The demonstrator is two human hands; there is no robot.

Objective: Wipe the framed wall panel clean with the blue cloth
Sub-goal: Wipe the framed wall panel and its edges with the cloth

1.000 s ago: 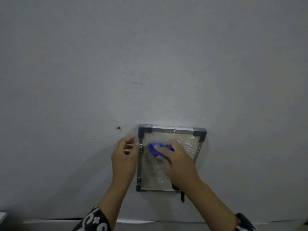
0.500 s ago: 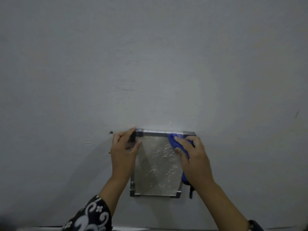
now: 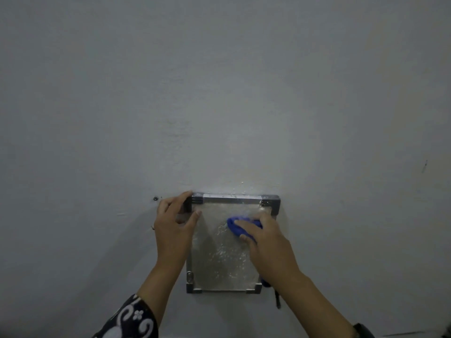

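Observation:
A small framed panel (image 3: 219, 267) with a metal frame and dark corner pieces hangs on a grey wall; its surface is speckled with wet, foamy streaks. My right hand (image 3: 266, 245) presses a bunched blue cloth (image 3: 238, 226) against the upper middle of the panel, and a bit of cloth hangs out below the wrist. My left hand (image 3: 174, 225) grips the frame's upper left corner, fingers over the outer edge and thumb on the panel face. Both hands hide the panel's left and right edges.
The grey wall (image 3: 219, 93) fills the view. A small dark hole (image 3: 155, 198) sits left of the frame. A dark strap (image 3: 277, 300) dangles under the panel's lower right corner. A patterned dark sleeve (image 3: 129, 320) covers my left forearm.
My right hand slid the cloth from the panel's upper left to its top right corner, then down and left to the upper middle. My left hand moved up onto the frame's top left corner.

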